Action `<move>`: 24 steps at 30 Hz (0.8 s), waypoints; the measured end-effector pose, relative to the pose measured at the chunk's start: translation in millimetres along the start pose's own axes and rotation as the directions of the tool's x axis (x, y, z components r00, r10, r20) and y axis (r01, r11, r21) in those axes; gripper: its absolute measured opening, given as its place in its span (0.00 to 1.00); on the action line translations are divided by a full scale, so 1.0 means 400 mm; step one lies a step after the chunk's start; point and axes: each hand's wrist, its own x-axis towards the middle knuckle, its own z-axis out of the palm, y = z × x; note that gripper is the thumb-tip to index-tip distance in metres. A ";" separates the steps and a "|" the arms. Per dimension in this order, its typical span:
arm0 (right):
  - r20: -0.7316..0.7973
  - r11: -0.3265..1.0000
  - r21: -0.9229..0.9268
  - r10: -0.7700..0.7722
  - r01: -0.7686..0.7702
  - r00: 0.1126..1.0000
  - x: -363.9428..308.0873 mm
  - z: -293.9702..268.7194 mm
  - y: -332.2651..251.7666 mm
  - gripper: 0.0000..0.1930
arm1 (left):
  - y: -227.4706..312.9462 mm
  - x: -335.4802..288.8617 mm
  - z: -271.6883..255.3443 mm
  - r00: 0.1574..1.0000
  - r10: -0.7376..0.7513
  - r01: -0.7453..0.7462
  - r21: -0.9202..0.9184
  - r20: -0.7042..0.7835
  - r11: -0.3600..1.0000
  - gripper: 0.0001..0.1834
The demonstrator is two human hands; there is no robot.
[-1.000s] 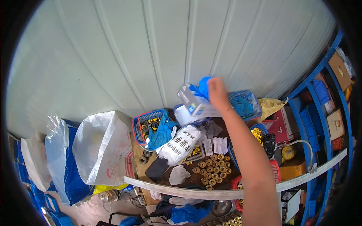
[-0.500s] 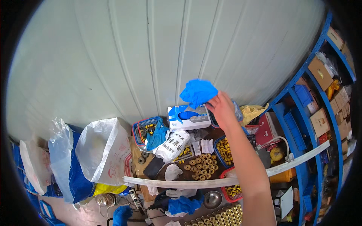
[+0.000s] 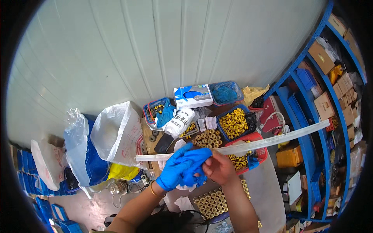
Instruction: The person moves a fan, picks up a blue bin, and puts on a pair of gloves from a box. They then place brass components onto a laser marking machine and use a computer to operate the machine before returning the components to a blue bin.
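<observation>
My left hand [image 3: 170, 174] wears a thin blue disposable glove and has a bracelet at the wrist. Between both hands, above the table's front part, is a loose, crumpled blue glove [image 3: 198, 157]. The gloved left fingers close on its left side. My bare right hand [image 3: 220, 167] pinches its right edge with thumb and fingers. Part of the glove hides behind the left hand. Farther back, against the wall, stands a white and blue glove box [image 3: 193, 101] with blue gloves showing in its opening.
A pale strip [image 3: 279, 138] crosses over the table. Behind it are baskets of yellow parts [image 3: 234, 122] and rows of brass-coloured rings [image 3: 207, 138]; more brass pieces [image 3: 211, 204] stand nearer me. Large plastic bags [image 3: 114, 134] are at left, blue shelving [image 3: 299, 116] with boxes at right.
My right hand has brought the blue glove down from above the glove box toward me. My gloved left hand has risen from the lower edge and taken hold of it too.
</observation>
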 end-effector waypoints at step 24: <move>0.097 0.035 -0.994 -0.163 0.104 0.982 0.224 -0.024 0.029 0.19 | -0.047 0.094 -0.170 0.950 0.067 -0.090 -0.060 -0.306 0.994 0.19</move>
